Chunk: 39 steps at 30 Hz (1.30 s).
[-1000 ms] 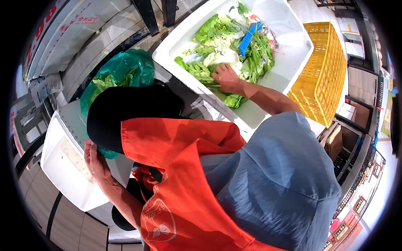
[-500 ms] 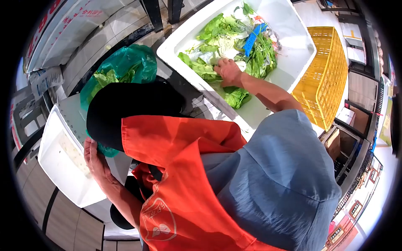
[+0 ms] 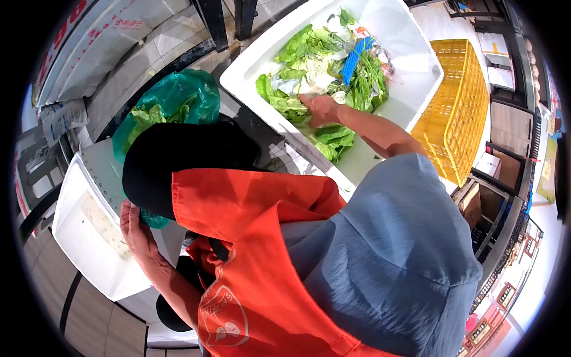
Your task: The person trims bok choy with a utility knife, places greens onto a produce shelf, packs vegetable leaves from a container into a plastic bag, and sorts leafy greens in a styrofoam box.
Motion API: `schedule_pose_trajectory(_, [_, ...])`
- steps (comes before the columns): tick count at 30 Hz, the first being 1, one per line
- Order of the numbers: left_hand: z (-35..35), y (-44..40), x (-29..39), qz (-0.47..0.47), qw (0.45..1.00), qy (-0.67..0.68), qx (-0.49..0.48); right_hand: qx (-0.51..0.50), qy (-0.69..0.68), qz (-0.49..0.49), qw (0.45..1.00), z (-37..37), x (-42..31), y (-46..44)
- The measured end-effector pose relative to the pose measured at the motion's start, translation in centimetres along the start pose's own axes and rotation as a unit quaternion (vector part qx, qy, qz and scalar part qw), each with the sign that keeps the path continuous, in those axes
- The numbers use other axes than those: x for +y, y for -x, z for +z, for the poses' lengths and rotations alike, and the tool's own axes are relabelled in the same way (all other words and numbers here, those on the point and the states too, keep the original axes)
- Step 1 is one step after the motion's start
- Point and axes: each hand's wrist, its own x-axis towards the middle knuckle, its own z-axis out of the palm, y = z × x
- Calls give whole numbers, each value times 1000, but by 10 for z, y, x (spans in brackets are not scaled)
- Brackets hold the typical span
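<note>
My right hand [image 3: 323,110] reaches into a white foam box [image 3: 416,77] and touches the leafy greens [image 3: 291,107] there. Its index finger and thumb show apart; the other fingertips are partly hidden among the leaves. Beside it lie pale cabbage-like leaves [image 3: 318,74], thin-stemmed greens [image 3: 372,80] and a blue mesh strip [image 3: 355,59]. At the left, my left hand [image 3: 138,232] is open, fingers stretched, by the lower end of a green plastic bag [image 3: 199,92] near my knee. Leafy greens [image 3: 148,119] show in that bag's mouth.
A yellow plastic crate [image 3: 455,113] stands right of the foam box. On the left is a white container [image 3: 89,256] with bits at its bottom. Dark metal legs [image 3: 244,18] rise behind the bag. Shelving with cardboard boxes [image 3: 473,205] lines the right side.
My right hand has turned slightly and dipped among the leaves, its fingers less spread. Greens under it have shifted a little. My left hand stays in almost the same place.
</note>
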Motion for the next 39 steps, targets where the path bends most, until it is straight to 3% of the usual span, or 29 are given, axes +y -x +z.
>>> schedule_pose_trajectory(3, [1,0,-1,-2,1000,8,-6,123,129,-40,983,32,0,-10])
schedule_pose_trajectory(7, [4,1,0,-3,1000,3,24,86,51,30,995,34,-6,-17])
schedule_pose_trajectory(10, [-16,-2,-4,-7,1000,11,-26,31,55,19,998,28,1,-22])
schedule_pose_trajectory(13, [-21,-1,-3,-15,1000,5,-15,6,37,31,999,13,-7,3])
schedule_pose_trajectory(14, [-15,1,0,-11,1000,1,-12,14,40,16,999,13,-5,8])
schedule_pose_trajectory(17, [5,4,4,-6,1000,-6,-3,225,122,-58,965,51,2,4])
schedule_pose_trajectory(21, [9,1,-4,-8,1000,-5,8,119,81,37,989,62,-11,-22])
schedule_pose_trajectory(26, [10,0,0,-2,1000,-7,17,204,50,-26,977,43,1,2])
schedule_pose_trajectory(29, [6,0,3,-9,1000,-11,28,338,-105,-16,935,31,37,13])
schedule_pose_trajectory(31, [5,-1,2,-14,999,-12,44,343,-150,17,927,7,67,28])
schedule_pose_trajectory(32, [4,-1,2,-12,999,-10,38,280,-262,90,919,-20,69,47])
schedule_pose_trajectory(33, [3,-2,1,-9,999,-10,33,211,-369,162,891,-42,71,63])
schedule_pose_trajectory(36, [2,-3,2,2,1000,-4,-3,380,-505,82,771,-52,98,85])
schedule_pose_trajectory(39, [-4,-4,5,7,1000,-3,3,325,-709,12,626,-52,138,91])
